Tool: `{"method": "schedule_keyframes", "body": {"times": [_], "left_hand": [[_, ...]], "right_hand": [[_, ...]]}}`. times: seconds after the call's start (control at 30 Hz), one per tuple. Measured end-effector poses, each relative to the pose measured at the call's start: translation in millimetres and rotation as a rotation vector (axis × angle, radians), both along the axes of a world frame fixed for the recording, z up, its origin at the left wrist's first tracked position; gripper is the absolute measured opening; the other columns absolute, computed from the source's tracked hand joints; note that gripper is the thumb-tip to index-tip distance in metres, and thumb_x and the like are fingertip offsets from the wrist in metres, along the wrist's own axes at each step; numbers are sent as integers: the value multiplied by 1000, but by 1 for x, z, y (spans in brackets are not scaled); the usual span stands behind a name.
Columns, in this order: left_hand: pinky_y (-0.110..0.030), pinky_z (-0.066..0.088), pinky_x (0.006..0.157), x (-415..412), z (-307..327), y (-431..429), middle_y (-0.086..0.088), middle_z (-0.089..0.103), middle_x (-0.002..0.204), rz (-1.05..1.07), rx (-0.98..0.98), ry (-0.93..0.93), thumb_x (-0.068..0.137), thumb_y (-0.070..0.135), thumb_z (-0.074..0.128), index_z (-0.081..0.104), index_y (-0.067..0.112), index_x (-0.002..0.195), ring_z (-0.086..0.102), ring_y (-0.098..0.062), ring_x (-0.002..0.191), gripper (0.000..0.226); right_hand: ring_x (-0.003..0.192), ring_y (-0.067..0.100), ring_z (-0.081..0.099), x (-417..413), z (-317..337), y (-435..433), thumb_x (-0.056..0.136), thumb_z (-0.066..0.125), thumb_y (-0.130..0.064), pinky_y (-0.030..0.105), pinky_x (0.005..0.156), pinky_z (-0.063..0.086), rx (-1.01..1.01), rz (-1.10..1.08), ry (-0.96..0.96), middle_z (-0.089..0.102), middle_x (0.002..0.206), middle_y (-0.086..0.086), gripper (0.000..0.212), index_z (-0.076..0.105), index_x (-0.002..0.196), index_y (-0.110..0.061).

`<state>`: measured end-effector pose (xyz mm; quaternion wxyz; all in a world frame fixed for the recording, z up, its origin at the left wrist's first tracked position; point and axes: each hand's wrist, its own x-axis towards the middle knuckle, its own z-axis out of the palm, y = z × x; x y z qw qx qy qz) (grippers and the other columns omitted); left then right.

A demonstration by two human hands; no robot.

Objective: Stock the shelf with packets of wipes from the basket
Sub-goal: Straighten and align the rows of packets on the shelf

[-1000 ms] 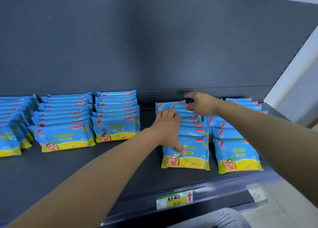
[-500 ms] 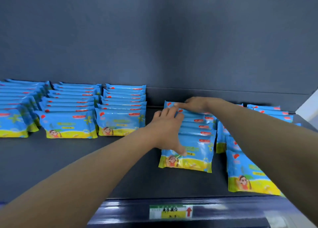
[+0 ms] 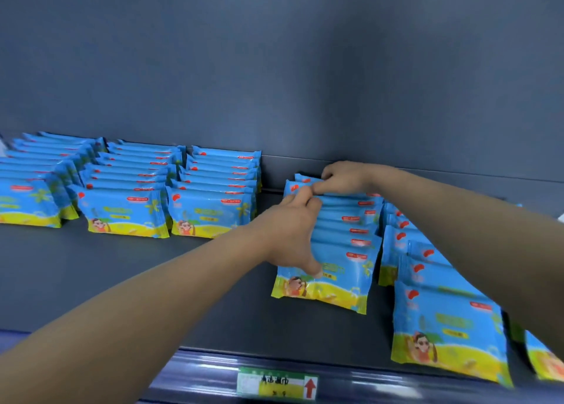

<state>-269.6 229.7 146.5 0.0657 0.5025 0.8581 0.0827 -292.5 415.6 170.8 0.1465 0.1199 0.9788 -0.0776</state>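
Blue and yellow packets of wipes stand in rows on the dark grey shelf [image 3: 213, 297]. My left hand [image 3: 293, 236] rests on the left side of the middle row of packets [image 3: 341, 245], thumb on the front packet and fingers reaching toward the back. At the back of that same row, my right hand [image 3: 343, 179] pinches the top edge of the rearmost packet. The two hands nearly touch at their fingertips. The basket is out of view.
Three full rows of packets [image 3: 210, 196] fill the shelf's left part. Another row [image 3: 439, 321] leans forward at the right, partly behind my right forearm. A price label [image 3: 277, 384] sits on the shelf's front rail. The grey back panel rises behind.
My right hand has shifted left along the back of the middle row and closed on the rear packet. My left hand stays on the row. The camera has come closer and lower.
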Motion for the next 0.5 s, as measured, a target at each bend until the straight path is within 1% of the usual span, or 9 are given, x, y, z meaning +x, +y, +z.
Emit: {"method": "schedule_keyframes", "body": {"times": [0.1, 0.13, 0.17, 0.2, 0.23, 0.33, 0.37, 0.43, 0.5], "left_hand": [[-37, 47, 89, -1, 0, -1, 0, 28, 122, 46, 55, 100, 59, 49, 74, 37, 10, 127, 39, -20, 111, 87], [-37, 46, 89, -4, 1, -2, -1, 29, 121, 72, 59, 129, 61, 49, 73, 37, 10, 128, 39, -21, 110, 86], [-37, 45, 89, -7, 1, -3, -2, 30, 121, 103, 56, 160, 62, 49, 71, 36, 10, 128, 39, -22, 109, 84], [-37, 44, 89, -11, 1, -4, -3, 30, 120, 132, 53, 197, 63, 50, 70, 36, 10, 127, 39, -22, 109, 82], [-36, 43, 89, -14, 1, -5, -3, 30, 120, 152, 50, 241, 64, 50, 68, 36, 10, 127, 39, -23, 108, 81], [-36, 38, 92, -23, 1, -5, -6, 31, 121, 163, 18, 374, 67, 52, 64, 34, 10, 130, 38, -24, 108, 82], [-36, 38, 93, -24, 1, -4, -6, 31, 121, 156, 11, 406, 67, 53, 64, 34, 9, 129, 37, -24, 108, 81], [-36, 38, 93, -25, 2, -2, -7, 32, 121, 143, 5, 434, 69, 52, 63, 35, 9, 127, 38, -24, 107, 78], [-35, 37, 95, -27, 3, -3, -7, 32, 122, 138, 9, 419, 69, 52, 63, 34, 9, 129, 37, -24, 108, 80]], "right_hand": [[86, 22, 60, -1, 5, -5, 76, 55, -61, 34, 78, 48, -67, 28, 131, 64, 90, 5, 59, 66, 95, -6], [90, 22, 59, -2, 6, -7, 78, 57, -61, 34, 82, 47, -82, 41, 176, 64, 95, 6, 61, 65, 101, -5], [100, 24, 59, -3, 7, -9, 80, 58, -58, 36, 90, 47, -103, 45, 213, 63, 106, 9, 61, 63, 110, -4], [110, 26, 56, -3, 8, -11, 84, 58, -52, 37, 96, 45, -130, 39, 242, 60, 118, 11, 59, 60, 117, -4], [113, 27, 54, -2, 9, -12, 88, 58, -44, 37, 97, 44, -154, 24, 276, 57, 121, 12, 51, 59, 119, -4], [100, 34, 54, 1, 8, -9, 89, 47, -13, 36, 87, 47, -134, -90, 402, 57, 102, 20, 21, 60, 94, 2], [103, 35, 52, 3, 6, -6, 88, 44, -9, 35, 89, 46, -113, -156, 434, 55, 106, 20, 21, 59, 97, 1], [108, 35, 50, 11, 1, -1, 91, 42, -11, 34, 91, 44, -152, -311, 465, 51, 118, 19, 25, 56, 109, -2], [95, 26, 53, 19, -5, 2, 93, 44, -17, 32, 78, 44, -341, -433, 474, 55, 112, 15, 21, 54, 107, -5]]}}
